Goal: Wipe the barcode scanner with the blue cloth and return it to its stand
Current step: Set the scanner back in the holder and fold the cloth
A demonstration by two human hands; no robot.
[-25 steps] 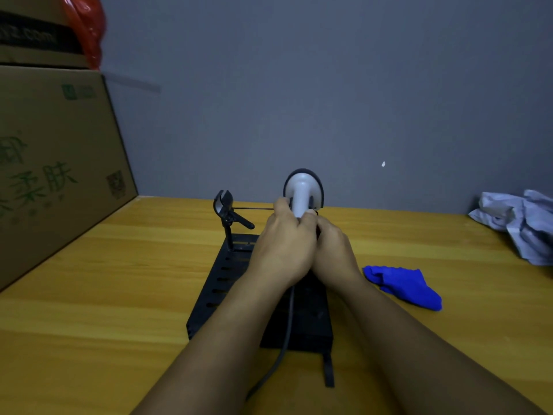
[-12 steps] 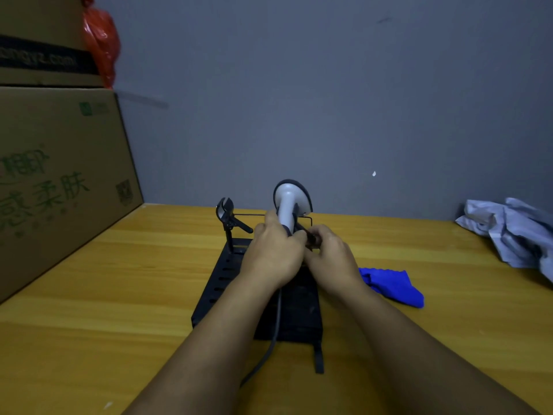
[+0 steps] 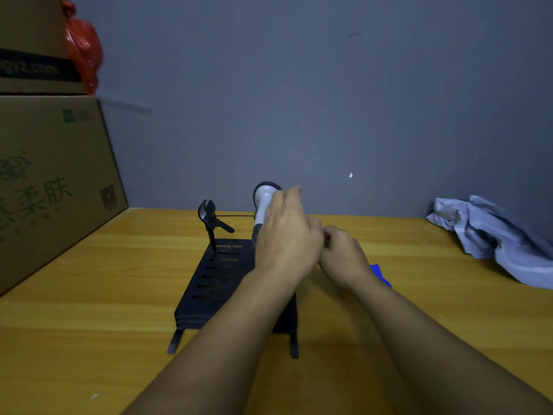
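The white barcode scanner (image 3: 262,202) stands upright at the back of the black slotted stand (image 3: 215,280), head towards the wall. My left hand (image 3: 287,238) is just right of its neck, fingers lifted and blurred, hiding the handle. My right hand (image 3: 344,256) is beside it, fingers curled around a small dark part of the stand at its right side. The blue cloth (image 3: 379,272) lies on the table behind my right wrist, mostly hidden.
A black clamp (image 3: 209,218) sticks up on the stand's left post. Stacked cardboard boxes (image 3: 51,187) with a red bag (image 3: 83,52) fill the left. A crumpled pale cloth (image 3: 493,238) lies at the right. A grey wall closes the back.
My left hand has loosened from the scanner's neck and shifted right, fingers rising. The scanner stays upright on the stand. My right hand remains at the stand's right side.
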